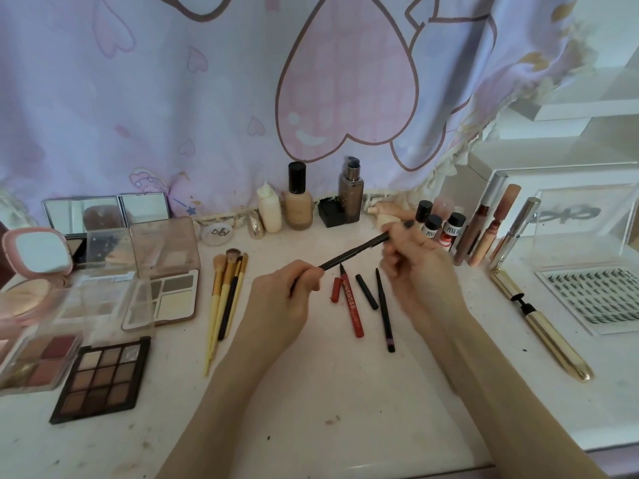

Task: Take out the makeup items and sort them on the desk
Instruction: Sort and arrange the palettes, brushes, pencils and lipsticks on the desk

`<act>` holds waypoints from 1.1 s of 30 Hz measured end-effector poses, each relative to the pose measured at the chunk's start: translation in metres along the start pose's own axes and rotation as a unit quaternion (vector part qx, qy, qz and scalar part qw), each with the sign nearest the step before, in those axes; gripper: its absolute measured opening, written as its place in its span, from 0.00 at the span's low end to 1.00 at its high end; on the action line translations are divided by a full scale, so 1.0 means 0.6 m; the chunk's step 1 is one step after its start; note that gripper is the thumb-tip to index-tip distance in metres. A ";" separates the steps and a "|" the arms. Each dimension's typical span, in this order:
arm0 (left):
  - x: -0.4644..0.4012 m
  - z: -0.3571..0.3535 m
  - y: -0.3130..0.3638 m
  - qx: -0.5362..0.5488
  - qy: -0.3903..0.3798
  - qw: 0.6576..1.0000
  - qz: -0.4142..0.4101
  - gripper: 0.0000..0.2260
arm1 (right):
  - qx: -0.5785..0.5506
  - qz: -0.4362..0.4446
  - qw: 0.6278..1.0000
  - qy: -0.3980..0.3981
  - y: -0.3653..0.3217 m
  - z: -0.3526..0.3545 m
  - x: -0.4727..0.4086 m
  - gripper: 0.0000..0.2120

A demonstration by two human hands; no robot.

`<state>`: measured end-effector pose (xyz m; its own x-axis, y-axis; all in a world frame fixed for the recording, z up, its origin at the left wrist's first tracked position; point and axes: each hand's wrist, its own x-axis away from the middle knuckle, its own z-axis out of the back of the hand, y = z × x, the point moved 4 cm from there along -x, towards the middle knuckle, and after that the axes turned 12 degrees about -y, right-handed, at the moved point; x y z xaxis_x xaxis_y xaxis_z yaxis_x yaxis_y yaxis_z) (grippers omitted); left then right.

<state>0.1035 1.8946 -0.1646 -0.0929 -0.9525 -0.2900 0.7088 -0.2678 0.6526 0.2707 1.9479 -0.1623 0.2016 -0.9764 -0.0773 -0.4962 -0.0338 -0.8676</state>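
Both forearms reach up from the bottom edge over the pale desk, and the left hand curls its fingers around the lower end of a slim black pencil, while the right hand pinches the upper end, so the pencil slants up to the right between them, held above the desk. Directly beneath it lie a red eyeliner pen, its small red cap just beside it on the left, a short black cap and a long thin dark liner. Left of the hands lies a bundle of yellow-handled brushes, and beyond them several open eyeshadow palettes. Along the back edge stand foundation bottles, near the curtain. To the right, lip gloss tubes lean against a white box, with a gold tube and a tray of false lashes near them.
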 end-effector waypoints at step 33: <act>0.008 -0.048 -0.043 -0.090 -0.135 0.984 0.076 0.04 | 0.524 0.010 0.852 -0.005 0.059 -0.015 0.005 0.09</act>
<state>0.1047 1.9014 -0.2030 -0.1420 -0.9898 0.0138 0.8389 -0.1129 0.5324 0.2459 1.9419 -0.1889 0.2125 -0.9723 -0.0977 0.5251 0.1979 -0.8277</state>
